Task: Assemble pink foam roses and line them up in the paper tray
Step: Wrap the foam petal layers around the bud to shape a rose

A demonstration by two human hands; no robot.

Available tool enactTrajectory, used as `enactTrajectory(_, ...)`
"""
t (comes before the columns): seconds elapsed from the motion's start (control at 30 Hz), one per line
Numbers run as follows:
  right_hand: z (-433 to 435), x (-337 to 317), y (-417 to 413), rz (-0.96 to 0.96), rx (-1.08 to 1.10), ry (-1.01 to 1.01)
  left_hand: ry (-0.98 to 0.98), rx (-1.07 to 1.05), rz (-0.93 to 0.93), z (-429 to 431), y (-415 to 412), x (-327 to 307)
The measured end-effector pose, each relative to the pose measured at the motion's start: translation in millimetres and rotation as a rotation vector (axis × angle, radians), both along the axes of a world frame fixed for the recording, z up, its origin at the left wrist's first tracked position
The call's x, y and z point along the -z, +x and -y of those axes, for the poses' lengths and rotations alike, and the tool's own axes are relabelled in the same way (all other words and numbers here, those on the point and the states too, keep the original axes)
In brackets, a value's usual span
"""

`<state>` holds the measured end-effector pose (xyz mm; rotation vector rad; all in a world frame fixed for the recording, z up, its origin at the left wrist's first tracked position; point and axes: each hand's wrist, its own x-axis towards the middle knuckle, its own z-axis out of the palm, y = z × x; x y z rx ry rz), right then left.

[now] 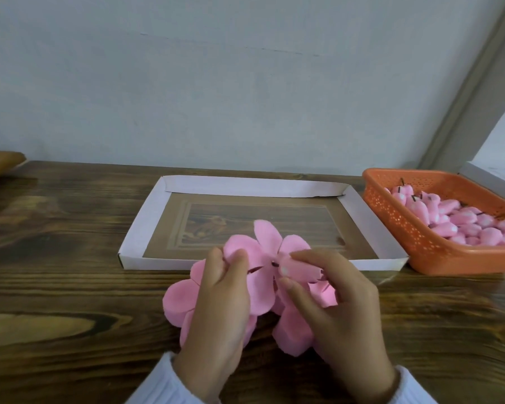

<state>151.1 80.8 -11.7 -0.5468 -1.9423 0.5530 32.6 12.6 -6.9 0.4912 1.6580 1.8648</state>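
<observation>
Both hands worked low over the near part of the tabletop (70, 287), close in front of the person, probably so the small join could be watched from above. The left hand (216, 301) gripped a cluster of pink foam petals (263, 246), its fingers (239, 259) curled round them and pinching one petal near the middle, a hold that seemed meant to keep the flower's centre steady. The right hand (333, 301) met it from the other side, its fingers (303, 258) pinching a small pink bud (287, 262) against that centre, where a thin dark stem (254, 269) showed. I judged this to be the joining step of one rose, not yet done. More petals spread below the hands; whether they rested on the wood I could not tell. The paper tray (140, 228) sat just beyond, long side toward the hands and within easy reach for lining up, and no rose could be seen in it. At its right corner — touching or just beside, I could not tell — stood an orange basket (391, 220) heaped with spare buds (464, 223), handy to the right hand. The tabletop was dark, strongly grained wood set against a pale grey-blue wall (216, 83); a grey frame (473, 83) slanted up at the far right, and a brown object (0, 164) poked in at the left edge.
</observation>
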Motion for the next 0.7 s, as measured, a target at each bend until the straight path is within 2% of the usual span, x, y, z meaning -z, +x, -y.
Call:
enactTrajectory(0.1, -1, 1, 0, -0.002, 0.033, 0.021, 0.105, 0.094, -0.054, 2, 3, -1)
enactTrajectory(0.2, -1, -1, 1, -0.067, 0.067, -0.044, 0.327, 0.371, -0.227, 8, 6, -5)
enactTrajectory(0.3, 0, -5, 2, -0.229, -0.084, -0.373, 0.438, 0.525, -0.544, 11, 11, -6)
enactTrajectory(0.37, 2, -11, 2, -0.387, -0.239, -0.649, 0.468, 0.454, -0.643, 10, 15, -12)
enactTrajectory(0.43, 1, -16, 3, -0.491, -0.415, -0.887, 0.486, 0.286, -0.653, 7, 16, -24)
enactTrajectory(0.5, -1, -17, 4, -0.459, -0.595, -1.057, 0.547, 0.200, -0.570, 2, 12, -37)
enactTrajectory(0.57, -2, -17, 5, -0.476, -0.686, -1.158, 0.564, 0.247, -0.500, -3, 10, -47)
enactTrajectory(0.63, -2, -14, 5, -0.581, -0.749, -1.249, 0.529, 0.324, -0.505, -8, 14, -50)
enactTrajectory(0.7, 1, -12, 4, -0.564, -0.802, -1.275, 0.492, 0.366, -0.522, -11, 20, -46)
